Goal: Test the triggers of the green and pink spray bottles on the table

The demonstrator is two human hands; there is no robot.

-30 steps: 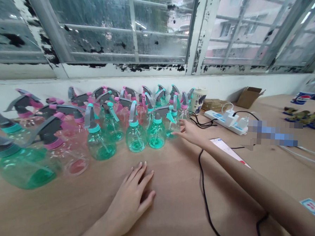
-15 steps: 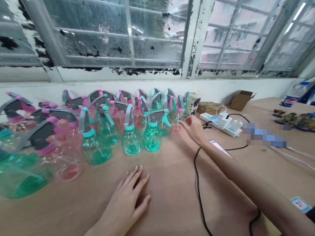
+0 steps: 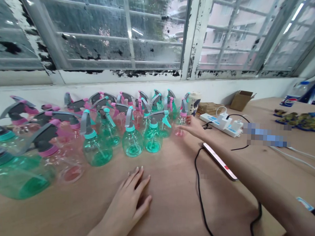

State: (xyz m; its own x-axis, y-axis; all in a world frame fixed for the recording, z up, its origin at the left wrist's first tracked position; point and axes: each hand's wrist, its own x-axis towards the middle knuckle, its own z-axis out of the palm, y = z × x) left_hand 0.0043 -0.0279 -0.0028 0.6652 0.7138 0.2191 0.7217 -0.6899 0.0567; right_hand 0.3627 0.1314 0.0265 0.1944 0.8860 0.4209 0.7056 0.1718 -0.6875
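Several small spray bottles, green [image 3: 132, 142] and pink [image 3: 182, 122], stand in a cluster on the wooden table [image 3: 169, 203] below the window. My left hand [image 3: 128, 204] lies flat on the table in front of them, fingers stretched out, holding nothing. My right hand [image 3: 192, 126] reaches far forward, its fingers against the pink bottle at the right end of the cluster. Its fingers are extended; whether they grip the bottle is unclear.
A phone [image 3: 220, 160] lies under my right forearm, a black cable [image 3: 203, 205] running across the table. A white power strip [image 3: 222, 123], a paper cup [image 3: 194, 102] and a small cardboard box [image 3: 240, 100] stand by the wall. Coloured items [image 3: 302, 118] lie far right.
My right hand moved from the green bottles rightward and farther back to the pink bottle at the cluster's end. The left hand stayed flat.
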